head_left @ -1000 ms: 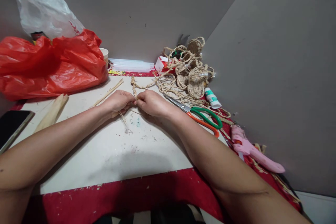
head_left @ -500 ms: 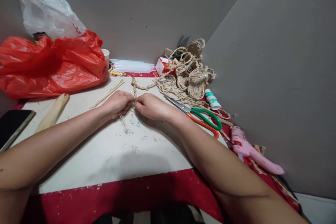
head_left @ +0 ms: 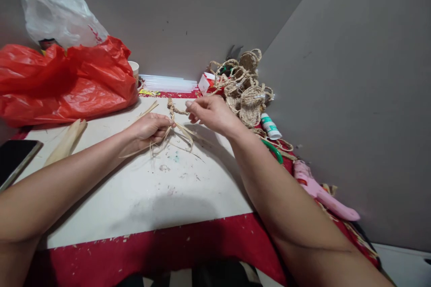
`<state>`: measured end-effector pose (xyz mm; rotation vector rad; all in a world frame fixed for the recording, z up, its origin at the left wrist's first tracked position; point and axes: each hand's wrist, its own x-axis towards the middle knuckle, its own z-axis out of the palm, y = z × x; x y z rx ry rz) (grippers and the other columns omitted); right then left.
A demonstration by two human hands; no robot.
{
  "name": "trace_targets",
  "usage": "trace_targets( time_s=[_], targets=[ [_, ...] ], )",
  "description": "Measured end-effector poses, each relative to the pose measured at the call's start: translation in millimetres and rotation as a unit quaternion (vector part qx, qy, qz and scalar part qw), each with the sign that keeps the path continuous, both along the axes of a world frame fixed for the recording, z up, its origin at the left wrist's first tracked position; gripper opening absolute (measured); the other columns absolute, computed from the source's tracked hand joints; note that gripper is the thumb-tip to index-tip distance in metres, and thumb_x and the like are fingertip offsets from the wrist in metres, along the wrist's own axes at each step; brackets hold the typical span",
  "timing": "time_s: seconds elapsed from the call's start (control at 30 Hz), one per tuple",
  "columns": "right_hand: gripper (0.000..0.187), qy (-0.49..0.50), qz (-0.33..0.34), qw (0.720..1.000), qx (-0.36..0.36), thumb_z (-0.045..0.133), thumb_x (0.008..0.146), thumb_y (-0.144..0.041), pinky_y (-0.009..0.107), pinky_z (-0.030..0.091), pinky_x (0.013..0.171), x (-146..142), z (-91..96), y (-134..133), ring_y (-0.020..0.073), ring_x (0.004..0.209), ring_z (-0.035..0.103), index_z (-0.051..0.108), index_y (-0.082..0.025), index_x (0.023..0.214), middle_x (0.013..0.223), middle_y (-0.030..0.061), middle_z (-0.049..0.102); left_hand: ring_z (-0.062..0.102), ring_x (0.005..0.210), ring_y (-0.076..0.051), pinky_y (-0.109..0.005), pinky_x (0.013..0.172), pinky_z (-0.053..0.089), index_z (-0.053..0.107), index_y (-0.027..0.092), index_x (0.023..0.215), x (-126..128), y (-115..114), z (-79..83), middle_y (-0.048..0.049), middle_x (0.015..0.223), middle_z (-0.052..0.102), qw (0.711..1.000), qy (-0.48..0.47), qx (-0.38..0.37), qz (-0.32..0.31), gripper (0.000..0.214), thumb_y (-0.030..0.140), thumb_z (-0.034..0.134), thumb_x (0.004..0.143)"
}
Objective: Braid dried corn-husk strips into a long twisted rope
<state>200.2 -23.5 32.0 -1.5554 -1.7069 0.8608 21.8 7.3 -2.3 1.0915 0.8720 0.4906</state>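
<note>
My left hand [head_left: 148,128] rests on the white counter [head_left: 151,188], its fingers [head_left: 164,122] closed on the near end of a tan braided straw cord [head_left: 171,108], which runs off toward 12 o'clock. Loose pale straw strands [head_left: 184,132] fan out below the pinch. My right hand [head_left: 210,114] hovers at 2 o'clock from the left, fingers curled together; I cannot tell whether they grip a strand. A crumpled red plastic bag [head_left: 67,80] lies at 10 o'clock, and a heap of coiled straw braids [head_left: 247,89] at 1 o'clock.
</note>
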Motion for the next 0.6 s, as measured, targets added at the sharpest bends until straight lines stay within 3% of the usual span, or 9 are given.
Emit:
trace_targets(
  time_s=[0.1,0.2,0.3,0.4,0.6],
  targets=[
    [0.031,0.091,0.048,0.989,-0.11,0.052,0.087,-0.037,0.018,0.032,0.042,-10,-18.7,4,0.0061,0.043,0.043,0.056,-0.013,0.067,0.055,0.0009,0.055,0.015,0.037,-0.002,-0.019,0.037,0.009,0.05,0.015,0.062,-1,1,-2.5,0.0082,0.043,0.026,1.0,-0.003,0.012,-0.01,0.017,0.02,0.058,0.076],
    [0.032,0.156,0.095,0.959,-0.217,0.046,0.09,-0.037,0.018,0.02,0.033,-18,-29.5,5,0.0037,0.032,0.028,0.053,-0.015,0.068,0.043,-0.0055,0.042,0.016,0.038,-0.002,-0.019,0.037,0.008,0.051,0.014,0.063,-2,1,-2.9,0.0079,0.044,0.027,0.999,0.005,0.035,-0.026,0.018,0.024,0.058,0.076],
    [0.036,0.139,0.103,0.957,-0.232,0.044,0.091,-0.035,0.018,0.012,0.03,-15,-29.8,5,0.0032,0.029,0.018,0.053,-0.014,0.064,0.036,-0.0082,0.029,0.015,0.037,-0.003,-0.02,0.037,0.009,0.056,0.012,0.067,-2,0,-1.4,0.0087,0.043,0.024,0.996,0.015,0.063,-0.059,0.018,0.026,0.057,0.077],
    [0.037,0.159,0.106,0.943,-0.271,0.047,0.089,-0.035,0.017,0.011,0.029,-10,-28.6,7,0.0031,0.028,0.016,0.047,-0.015,0.058,0.034,-0.0087,0.026,0.017,0.036,-0.003,-0.021,0.038,0.01,0.055,0.013,0.067,-2,-2,-0.8,0.0089,0.042,0.026,0.991,0.042,0.112,-0.065,0.016,0.026,0.057,0.077],
    [0.028,0.264,0.081,0.918,-0.285,0.055,0.08,-0.024,0.015,0.011,0.03,-12,-31.6,9,0.0016,0.03,0.017,0.044,-0.015,0.056,0.038,-0.0088,0.03,0.035,0.044,-0.006,-0.021,0.046,0.024,0.059,0.013,0.066,-7,1,2.7,0.0033,0.051,0.046,0.945,0.156,0.28,-0.064,0.017,0.028,0.058,0.072]
  ],
)
